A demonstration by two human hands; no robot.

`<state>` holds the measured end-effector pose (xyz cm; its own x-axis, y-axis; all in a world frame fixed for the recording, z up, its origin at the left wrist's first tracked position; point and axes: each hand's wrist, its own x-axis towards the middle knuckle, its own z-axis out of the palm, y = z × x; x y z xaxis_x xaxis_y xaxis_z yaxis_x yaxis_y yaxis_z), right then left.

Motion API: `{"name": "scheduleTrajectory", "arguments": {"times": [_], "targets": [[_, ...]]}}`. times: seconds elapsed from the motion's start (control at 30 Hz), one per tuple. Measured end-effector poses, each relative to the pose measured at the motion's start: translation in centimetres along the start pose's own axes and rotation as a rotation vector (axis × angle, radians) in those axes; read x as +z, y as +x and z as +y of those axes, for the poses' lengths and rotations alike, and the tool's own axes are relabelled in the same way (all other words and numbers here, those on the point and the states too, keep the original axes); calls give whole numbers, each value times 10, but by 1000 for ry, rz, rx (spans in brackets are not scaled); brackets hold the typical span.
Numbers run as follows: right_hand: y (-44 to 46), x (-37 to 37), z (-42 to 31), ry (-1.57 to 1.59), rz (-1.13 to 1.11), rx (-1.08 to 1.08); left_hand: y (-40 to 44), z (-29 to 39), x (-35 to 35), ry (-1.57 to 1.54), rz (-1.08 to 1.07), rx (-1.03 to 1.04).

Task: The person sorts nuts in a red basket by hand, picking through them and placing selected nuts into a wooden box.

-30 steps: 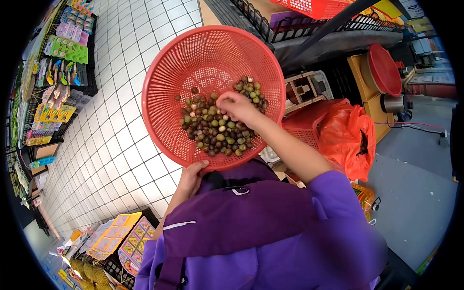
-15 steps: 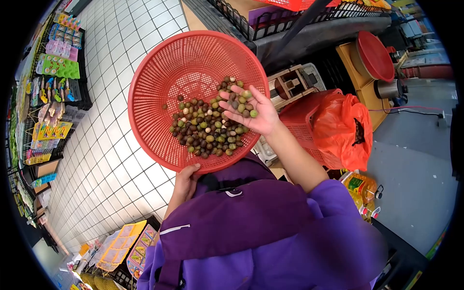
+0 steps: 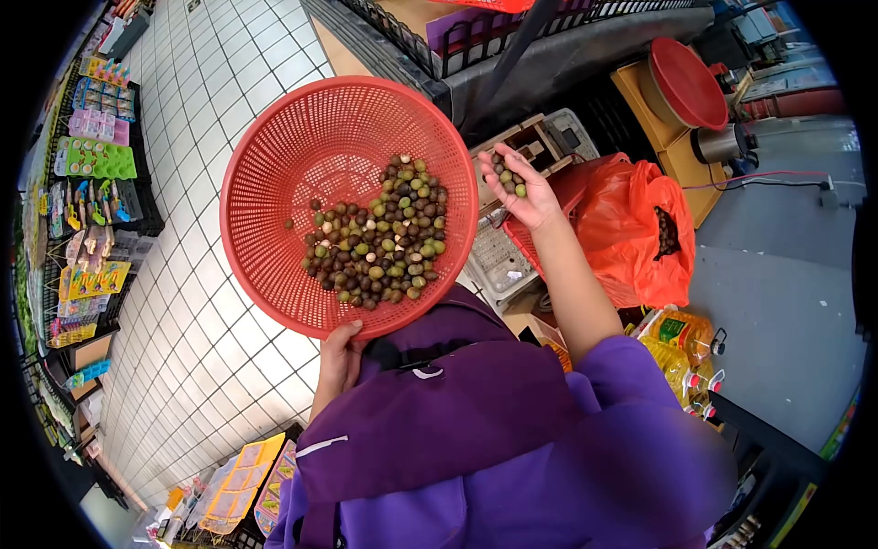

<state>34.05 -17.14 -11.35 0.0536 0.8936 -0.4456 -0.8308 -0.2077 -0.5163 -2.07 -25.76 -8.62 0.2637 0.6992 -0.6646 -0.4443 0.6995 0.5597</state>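
Observation:
A red plastic colander-like basket [image 3: 274,119] is tilted in front of me, with many small round green and brown nuts [image 3: 375,261] heaped on its right and lower side. A few pale ones lie among them. My left hand [image 3: 340,355] grips the near rim, thumb on top and fingers hidden underneath. My right hand [image 3: 530,194] is palm up, just outside the basket's right rim. Several nuts [image 3: 509,176] lie in its cupped palm and curled fingers.
To the right are a red plastic bag [image 3: 631,242] over a red crate, a white crate [image 3: 498,261] and oil bottles [image 3: 681,352]. A red basin [image 3: 690,82] stands farther back. Shelves of packaged goods [image 3: 96,156] line the left, beyond the tiled floor [image 3: 187,274].
My right hand has moved right, from over the nuts to outside the rim, its fingers curling more around several nuts. The basket sits slightly farther left and lower in view, still gripped by my left hand.

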Motion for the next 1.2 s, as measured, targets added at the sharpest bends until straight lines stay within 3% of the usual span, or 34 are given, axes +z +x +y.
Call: {"name": "scheduleTrajectory", "arguments": {"times": [0.17,0.23,0.37,0.43,0.5,0.57,0.63,0.7,0.73,0.8,0.9,1.03,1.1,1.17,1.2], "targets": [[38,-46,19,12,303,-12,-2,0,4,8,19,29],[46,-44,23,-139,504,27,-3,0,2,12,19,26],[37,-29,17,-294,647,58,-2,-3,-2,-5,40,20],[26,-28,14,-182,442,-27,-1,-5,-2,-49,57,24],[13,-27,14,-168,435,-40,-2,-6,-1,-71,59,58],[-3,-34,17,-503,280,-92,-2,-4,-5,-76,62,57],[-22,-26,35,-575,237,-78,-3,0,-6,-80,64,58],[-30,-18,64,-917,131,122,-7,22,-9,-39,126,134],[-28,-24,79,-916,121,122,-7,26,-12,-34,130,162],[-21,-29,106,-1041,57,-212,-5,32,-18,-14,148,198],[-16,-17,98,-1270,133,-244,-5,35,-18,3,169,249],[-30,61,66,-1212,71,-531,-5,31,-14,-23,137,244],[-20,84,66,-1230,-28,-565,-7,30,-13,-15,115,198],[-9,100,72,-1665,-429,-674,-5,26,-14,-21,117,215],[-7,106,78,-1868,-501,-452,-6,25,-10,-43,110,193]]}}
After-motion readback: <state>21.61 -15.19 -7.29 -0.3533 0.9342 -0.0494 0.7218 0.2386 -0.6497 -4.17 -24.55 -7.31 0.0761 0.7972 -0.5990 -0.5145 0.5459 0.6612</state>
